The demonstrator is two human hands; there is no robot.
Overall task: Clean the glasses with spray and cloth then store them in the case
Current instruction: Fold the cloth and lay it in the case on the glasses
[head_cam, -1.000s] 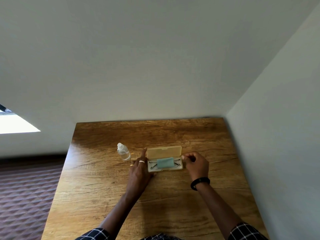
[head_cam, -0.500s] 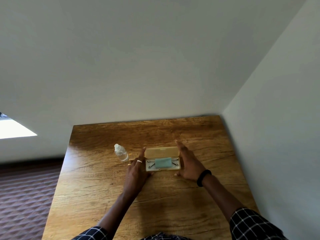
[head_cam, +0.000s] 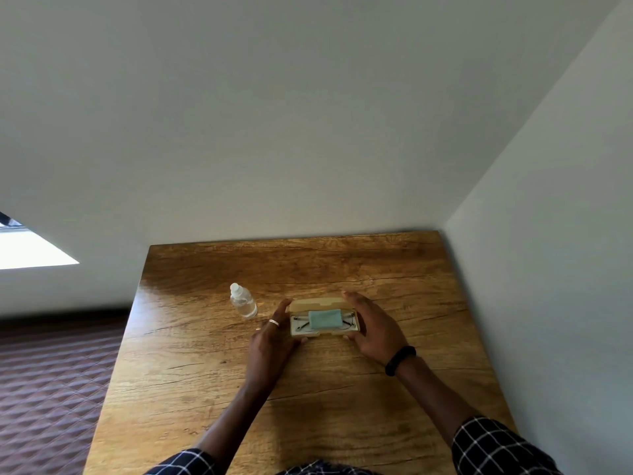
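A tan glasses case (head_cam: pixel 317 304) lies on the wooden table (head_cam: pixel 205 389) with its lid tilted partway over the tray. Inside it a folded teal cloth (head_cam: pixel 324 319) covers the middle of the glasses (head_cam: pixel 346 323), whose thin dark frame shows at both ends. My left hand (head_cam: pixel 272 332) rests against the case's left end with fingers straight. My right hand (head_cam: pixel 371 325) lies along the right end, fingers extended toward the lid's far corner and thumb at the near corner. A small clear spray bottle (head_cam: pixel 243 301) stands upright left of the case.
Grey walls bound the table at the back and along its right side. The table's left edge drops to a patterned maroon floor (head_cam: pixel 44 389). A bright window patch (head_cam: pixel 30 250) shows at far left.
My right hand uncurled from the case's right end and stretched along it toward the lid. The lid has tilted further over the tray. My left hand stayed put.
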